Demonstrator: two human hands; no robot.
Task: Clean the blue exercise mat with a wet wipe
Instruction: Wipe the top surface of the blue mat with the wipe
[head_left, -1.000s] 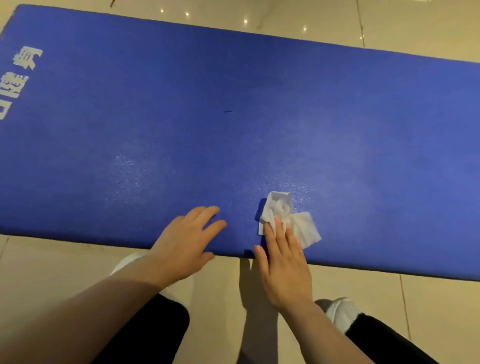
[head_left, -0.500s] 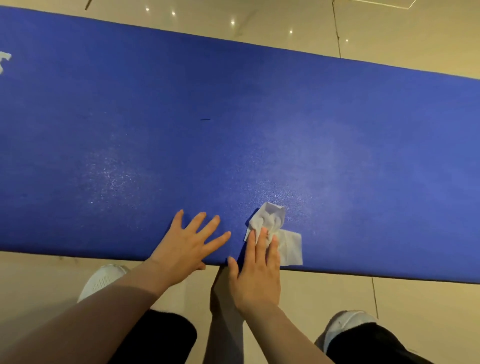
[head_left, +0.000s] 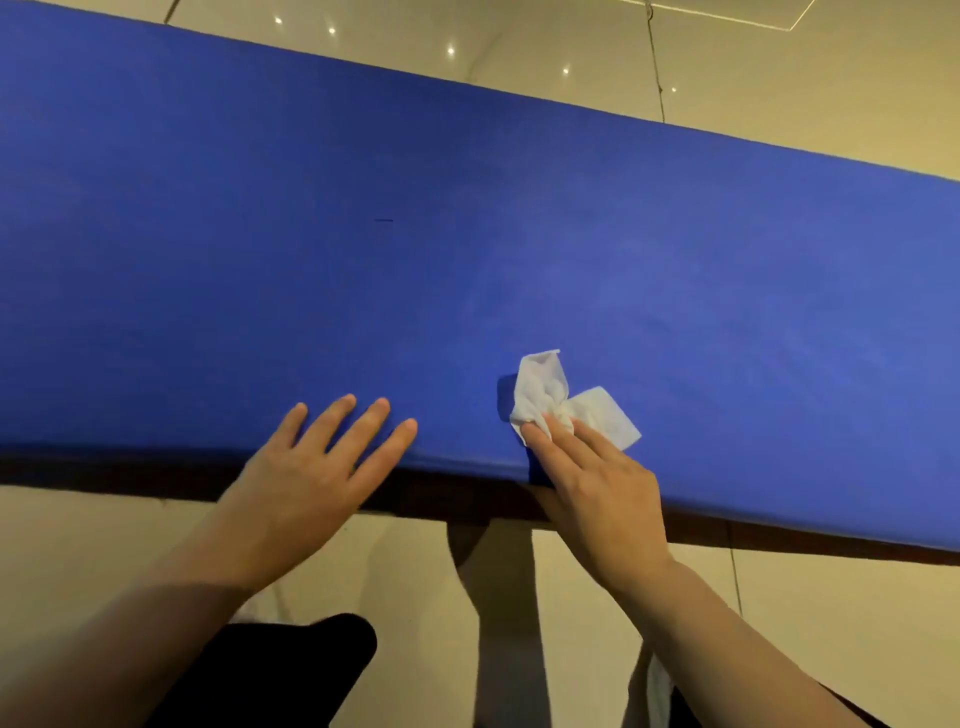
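Note:
The blue exercise mat lies flat across the tiled floor and fills most of the view. A crumpled white wet wipe rests on it near its front edge. My right hand presses the wipe down with straight fingers, the fingertips on the wipe's near part. My left hand lies flat on the mat's front edge to the left of the wipe, fingers spread and holding nothing.
Beige floor tiles show beyond the mat and in front of it. My knees in black trousers sit at the bottom of the view. A small dark mark lies on the mat's middle.
My right hand and the wipe have shifted right and a little forward along the mat. My left hand has spread flatter on the front edge. The view has panned right.

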